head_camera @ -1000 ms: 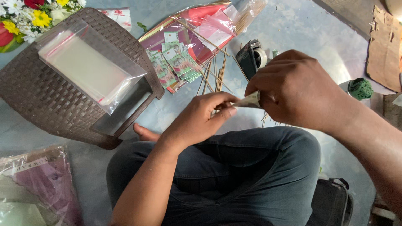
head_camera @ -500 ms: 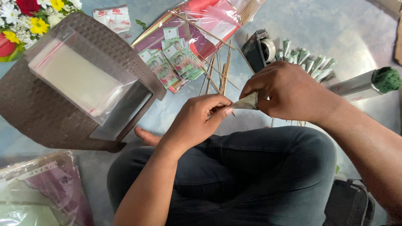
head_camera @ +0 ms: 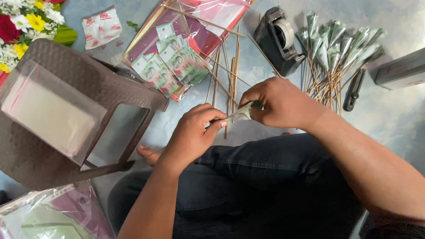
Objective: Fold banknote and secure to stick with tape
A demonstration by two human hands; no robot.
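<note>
— What did the head view show?

— Both hands met over the lap. The right hand point(head_camera: 283, 104) had its fingers clamped on a rolled green banknote cone point(head_camera: 241, 113); the left hand point(head_camera: 195, 132) pinched its narrow tip.

— And around them?

— On the floor beyond lay loose bamboo skewers point(head_camera: 221, 75), a fan of flat banknotes point(head_camera: 172, 64) on a red plastic sleeve point(head_camera: 208, 17), a black tape dispenser point(head_camera: 281, 40), and, toward the far right edge, a bunch of finished cones on sticks point(head_camera: 334, 53). A brown plastic stool point(head_camera: 40, 150) stood at the left.

— Which step?

— Rolling, I judged; the cone looked unfixed, with no stick visible in it. Next it would need tape and a skewer, without loosening the roll.
</note>
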